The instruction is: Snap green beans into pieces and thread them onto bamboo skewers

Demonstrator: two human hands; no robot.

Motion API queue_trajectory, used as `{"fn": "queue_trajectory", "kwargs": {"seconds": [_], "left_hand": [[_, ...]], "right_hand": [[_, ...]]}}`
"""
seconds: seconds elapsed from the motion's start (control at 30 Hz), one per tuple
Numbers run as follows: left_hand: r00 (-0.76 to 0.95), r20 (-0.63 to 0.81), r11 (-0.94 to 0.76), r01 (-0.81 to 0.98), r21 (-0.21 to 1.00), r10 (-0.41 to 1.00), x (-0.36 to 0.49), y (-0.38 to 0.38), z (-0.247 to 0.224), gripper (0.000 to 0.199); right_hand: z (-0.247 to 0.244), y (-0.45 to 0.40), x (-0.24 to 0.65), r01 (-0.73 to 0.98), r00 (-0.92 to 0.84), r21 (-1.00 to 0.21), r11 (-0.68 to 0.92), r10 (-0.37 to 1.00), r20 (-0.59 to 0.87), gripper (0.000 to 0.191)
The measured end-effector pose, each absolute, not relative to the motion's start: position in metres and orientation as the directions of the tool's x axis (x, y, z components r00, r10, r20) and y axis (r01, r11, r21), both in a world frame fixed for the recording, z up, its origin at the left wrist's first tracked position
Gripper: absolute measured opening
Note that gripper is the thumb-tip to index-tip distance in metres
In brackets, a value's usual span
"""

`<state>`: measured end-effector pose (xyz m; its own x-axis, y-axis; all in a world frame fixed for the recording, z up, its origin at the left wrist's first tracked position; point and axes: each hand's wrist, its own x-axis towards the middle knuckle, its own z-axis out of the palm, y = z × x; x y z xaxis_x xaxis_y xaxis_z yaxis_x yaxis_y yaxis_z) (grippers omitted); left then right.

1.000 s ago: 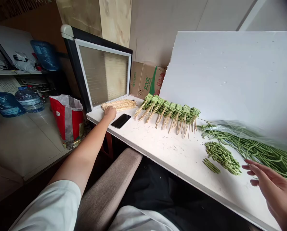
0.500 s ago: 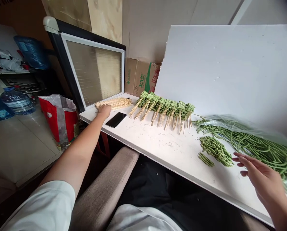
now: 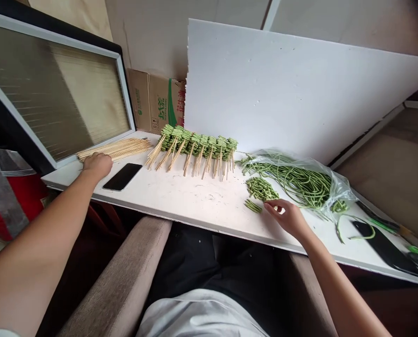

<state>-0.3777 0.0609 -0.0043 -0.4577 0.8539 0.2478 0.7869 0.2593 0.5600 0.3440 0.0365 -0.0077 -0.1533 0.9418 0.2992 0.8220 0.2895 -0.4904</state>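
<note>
My left hand [image 3: 98, 164] rests with curled fingers on the near end of a bundle of bamboo skewers [image 3: 125, 148], closed over some of them; its fingertips are partly hidden. At the edge of a pile of cut long bean pieces [image 3: 260, 188], my right hand [image 3: 286, 214] has thumb and forefinger drawn together in a pinch. Whatever lies between those fingertips is too small to make out. Just left of them, a few bean pieces [image 3: 253, 206] lie side by side. Skewered beans [image 3: 198, 145] stand stacked in a row, sticks pointing toward me.
Long uncut beans [image 3: 300, 180] lie in a clear plastic bag [image 3: 340, 189] at right. A phone [image 3: 122, 177] is near my left hand. Another black flat object [image 3: 387, 248] lies far right. A cardboard box [image 3: 156, 100] and white board [image 3: 282, 89] stand behind.
The view has swung right. My right hand has moved left to the bean pile, its spread fingers now drawn into a pinch. My left hand stays at the skewers.
</note>
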Motion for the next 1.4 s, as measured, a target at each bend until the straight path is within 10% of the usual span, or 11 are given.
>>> {"fn": "queue_trajectory", "kwargs": {"seconds": [0.23,0.47,0.73,0.9,1.13,1.4], "left_hand": [[-0.573,0.306,0.294,0.723,0.625,0.761,-0.358,0.059,0.000,0.014],[-0.462,0.255,-0.198,0.169,0.965,0.849,-0.246,0.063,0.040,0.010],[0.035,0.266,-0.255,0.427,0.867,0.963,-0.101,0.048,0.071,0.024],[0.234,0.335,-0.409,0.491,0.769,0.912,-0.051,0.024,0.068,0.023],[0.436,0.112,-0.383,0.606,0.697,0.893,-0.036,-0.001,0.049,0.019],[0.392,0.229,-0.445,0.651,0.615,0.891,-0.016,-0.002,0.028,0.022]], "right_hand": [[-0.019,0.037,0.338,0.802,-0.298,-0.435,0.409,0.905,0.303,0.044],[-0.021,0.034,0.332,0.780,-0.253,-0.460,0.424,0.886,0.387,0.039],[-0.009,0.027,0.329,0.632,-0.098,-0.704,0.324,0.934,0.342,0.049],[0.024,0.013,0.337,0.136,0.011,-0.968,0.212,0.976,0.215,0.048],[0.052,-0.002,0.343,-0.228,-0.013,-0.959,0.169,0.984,0.176,0.042],[0.044,0.003,0.343,-0.408,0.113,-0.890,0.203,0.979,0.171,0.045]]}}
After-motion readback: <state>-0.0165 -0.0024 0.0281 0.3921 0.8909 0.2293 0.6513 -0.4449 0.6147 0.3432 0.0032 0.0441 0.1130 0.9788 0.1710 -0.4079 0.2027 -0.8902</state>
